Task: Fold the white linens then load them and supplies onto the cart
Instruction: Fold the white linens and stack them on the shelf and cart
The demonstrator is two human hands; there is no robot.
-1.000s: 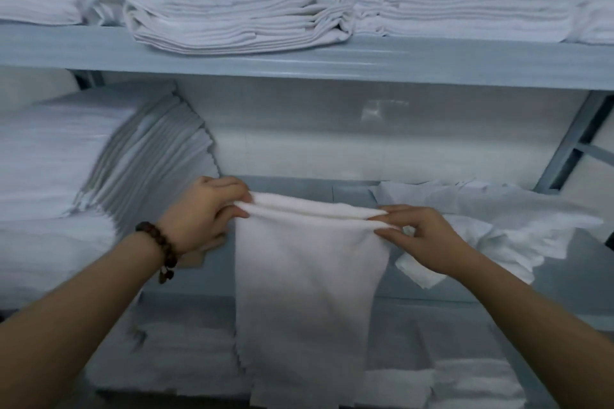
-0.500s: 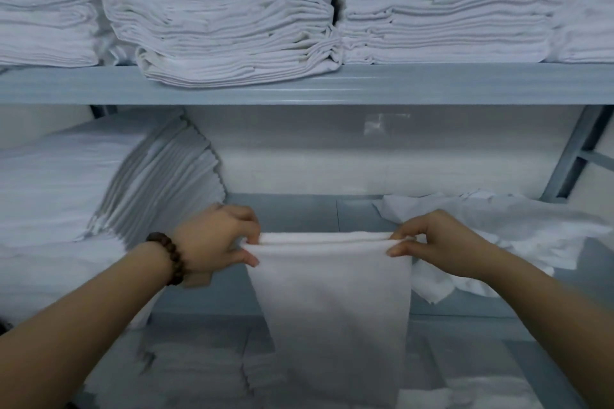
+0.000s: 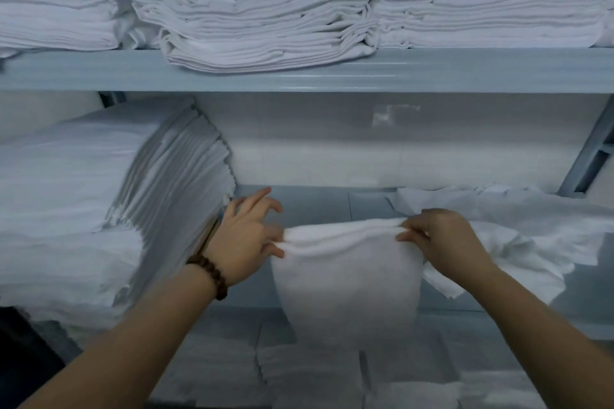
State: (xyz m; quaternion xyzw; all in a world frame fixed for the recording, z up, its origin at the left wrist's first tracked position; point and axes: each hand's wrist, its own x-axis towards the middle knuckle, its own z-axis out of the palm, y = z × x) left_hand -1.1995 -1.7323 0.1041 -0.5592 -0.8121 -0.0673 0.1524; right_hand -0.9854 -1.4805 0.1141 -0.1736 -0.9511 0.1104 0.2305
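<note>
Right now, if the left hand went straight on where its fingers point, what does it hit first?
The left hand likely meets the white back wall, past bare shelf board; depth unclear.

Bare forearms, no sleeves — dark wooden bead bracelet [image 3: 208, 276], left wrist

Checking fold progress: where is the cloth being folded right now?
Head view, lower centre: the cloth hangs over the front of the middle shelf, its top edge held by the left hand and right hand.

White linens [image 3: 349, 276] and stacks [image 3: 249, 10], grey-blue shelf [image 3: 432, 70], brown beaded bracelet [image 3: 209, 272].
</note>
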